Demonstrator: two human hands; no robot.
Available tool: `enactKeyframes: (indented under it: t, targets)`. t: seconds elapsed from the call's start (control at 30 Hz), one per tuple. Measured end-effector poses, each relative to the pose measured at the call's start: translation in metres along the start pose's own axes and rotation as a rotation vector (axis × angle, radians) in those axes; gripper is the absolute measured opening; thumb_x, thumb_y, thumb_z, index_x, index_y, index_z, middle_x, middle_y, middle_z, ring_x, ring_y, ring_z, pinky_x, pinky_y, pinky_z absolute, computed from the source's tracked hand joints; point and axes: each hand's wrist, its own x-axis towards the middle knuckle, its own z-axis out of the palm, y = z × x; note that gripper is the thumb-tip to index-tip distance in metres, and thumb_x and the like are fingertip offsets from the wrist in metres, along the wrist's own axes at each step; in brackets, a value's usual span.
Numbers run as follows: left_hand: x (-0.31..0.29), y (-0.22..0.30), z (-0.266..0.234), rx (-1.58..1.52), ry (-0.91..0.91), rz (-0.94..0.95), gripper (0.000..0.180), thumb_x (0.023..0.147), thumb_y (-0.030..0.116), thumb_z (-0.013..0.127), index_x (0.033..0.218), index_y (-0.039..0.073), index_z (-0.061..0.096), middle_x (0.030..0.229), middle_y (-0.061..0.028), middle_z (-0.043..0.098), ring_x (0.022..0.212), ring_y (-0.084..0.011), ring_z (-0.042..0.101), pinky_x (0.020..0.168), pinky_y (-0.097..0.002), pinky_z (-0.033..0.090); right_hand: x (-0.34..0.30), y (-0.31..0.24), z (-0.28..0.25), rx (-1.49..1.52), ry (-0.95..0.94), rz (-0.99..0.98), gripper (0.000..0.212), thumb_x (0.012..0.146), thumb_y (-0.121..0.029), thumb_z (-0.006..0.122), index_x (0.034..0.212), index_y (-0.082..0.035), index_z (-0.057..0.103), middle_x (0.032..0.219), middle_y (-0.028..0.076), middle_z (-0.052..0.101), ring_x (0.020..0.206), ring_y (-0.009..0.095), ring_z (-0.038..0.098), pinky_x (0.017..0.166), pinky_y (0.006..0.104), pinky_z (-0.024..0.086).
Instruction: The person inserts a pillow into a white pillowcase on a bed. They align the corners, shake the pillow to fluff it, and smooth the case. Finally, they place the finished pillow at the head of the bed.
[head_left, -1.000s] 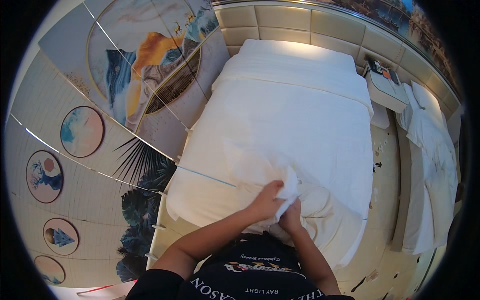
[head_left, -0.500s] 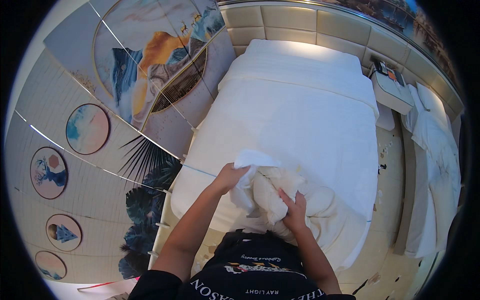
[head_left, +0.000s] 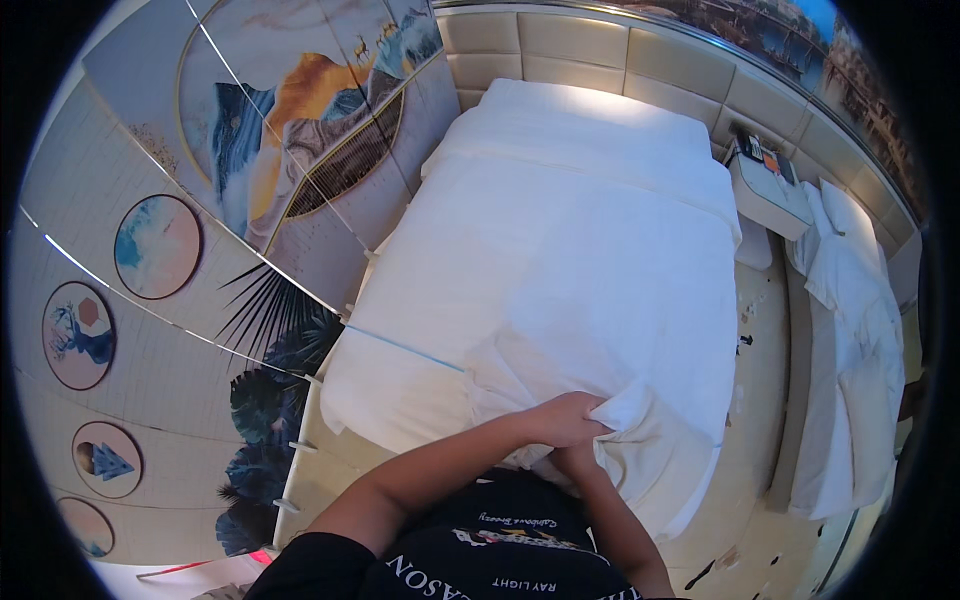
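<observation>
Both hands have dropped together, left hand [head_left: 568, 418] and right hand [head_left: 572, 462] clamped on the white duvet [head_left: 560, 290], its bunched corner flattened against the bed's foot.

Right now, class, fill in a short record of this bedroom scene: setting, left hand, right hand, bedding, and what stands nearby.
setting: bedroom, seen from above the foot of a bed
left hand: gripping a bunched fold of the white duvet at the foot edge
right hand: mostly hidden beneath the left hand, against the same fold; grip unclear
bedding: white, smooth toward the headboard, crumpled at the hands
nearby: bedside table to the right; second bed at far right; painted wall panels to the left
</observation>
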Motion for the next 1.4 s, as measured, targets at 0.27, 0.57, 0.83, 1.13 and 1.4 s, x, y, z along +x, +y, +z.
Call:
enactKeyframes:
  t: [0.27, 0.57, 0.83, 1.13, 1.4]
  targets:
    - [-0.037, -0.028, -0.025, 0.498, 0.507, 0.067, 0.029, 0.079, 0.013, 0.065, 0.103, 0.0, 0.057, 0.106, -0.0202, 0.057, 0.103, -0.0366, 0.054, 0.089, -0.0388, 0.044, 0.025, -0.023, -0.016, -0.209, 0.09, -0.161, 0.048, 0.064, -0.003, 0.064, 0.112, -0.01, 0.067, 0.115, 0.015, 0.06, 0.108, 0.038, 0.051, 0.087, 0.0456, 0.039]
    - [-0.061, -0.049, -0.078, 0.31, 0.78, -0.133, 0.039, 0.086, 0.013, 0.055, 0.121, 0.002, 0.041, 0.102, -0.0307, 0.061, 0.093, -0.0444, 0.062, 0.082, -0.0493, 0.047, 0.038, -0.049, -0.024, -0.204, 0.059, -0.216, 0.064, 0.059, -0.004, 0.068, 0.12, -0.023, 0.066, 0.107, 0.014, 0.056, 0.103, 0.037, 0.047, 0.088, 0.0447, 0.038]
    - [-0.07, -0.012, -0.056, 0.501, -0.204, -0.408, 0.042, 0.091, 0.032, 0.057, 0.119, 0.0, 0.056, 0.111, -0.0257, 0.062, 0.102, -0.0382, 0.061, 0.088, -0.0408, 0.047, 0.036, -0.034, -0.017, -0.171, 0.035, -0.142, 0.04, 0.059, -0.008, 0.069, 0.099, -0.012, 0.069, 0.112, 0.014, 0.057, 0.105, 0.038, 0.05, 0.086, 0.047, 0.04]
    - [-0.042, -0.047, -0.088, -0.402, 0.58, -0.196, 0.031, 0.09, 0.013, 0.051, 0.116, -0.003, 0.056, 0.104, -0.0209, 0.065, 0.101, -0.0304, 0.062, 0.09, -0.0364, 0.047, 0.037, -0.035, -0.018, -0.278, 0.0, -0.161, 0.062, 0.057, -0.003, 0.07, 0.116, -0.023, 0.068, 0.13, 0.016, 0.052, 0.107, 0.036, 0.049, 0.091, 0.0444, 0.039]
    - [-0.081, -0.039, -0.1, 0.472, 0.096, -0.462, 0.033, 0.086, 0.024, 0.065, 0.112, 0.003, 0.065, 0.106, -0.0156, 0.067, 0.097, -0.0238, 0.063, 0.088, -0.0348, 0.047, 0.04, -0.042, -0.015, -0.241, -0.015, -0.149, 0.066, 0.059, -0.002, 0.068, 0.122, -0.024, 0.066, 0.119, 0.013, 0.054, 0.103, 0.035, 0.049, 0.089, 0.044, 0.039]
